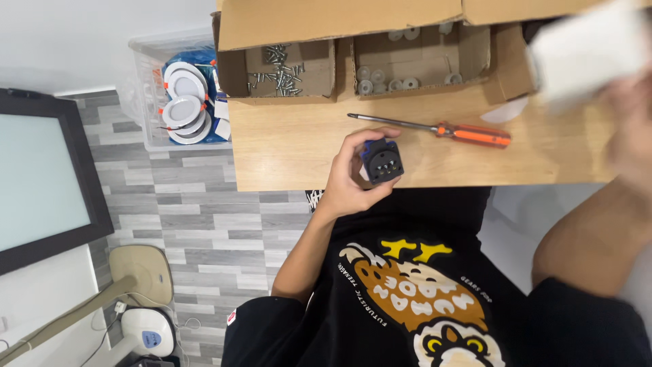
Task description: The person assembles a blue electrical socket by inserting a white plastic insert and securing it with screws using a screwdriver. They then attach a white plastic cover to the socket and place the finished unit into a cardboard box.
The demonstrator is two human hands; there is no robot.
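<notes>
I am gripping a small dark socket-like part with a blue back [382, 162] in my left hand [353, 178], fingers wrapped around its body, its round face turned toward me. It is hovering right at the near edge of the wooden tabletop [292, 146], partly over the wood and partly past it above my lap. My right hand [628, 119] is sitting blurred at the right border of the view with a pale, boxy white thing [587, 51] against it; I cannot tell whether those fingers are clasping it. An orange-handled screwdriver [435, 128] is lying flat just beyond the part, well apart from it, shaft pointing left. Between it and the near edge a bare strip of wood is giving my left hand room to shift sideways. Two open cardboard boxes are closing off the far side: one with screws [282, 71], one with pale round washers [421, 61]. Beyond the tabletop's left edge, a clear bin of round white light fittings [180, 102] is standing on the grey plank floor [197, 224].
</notes>
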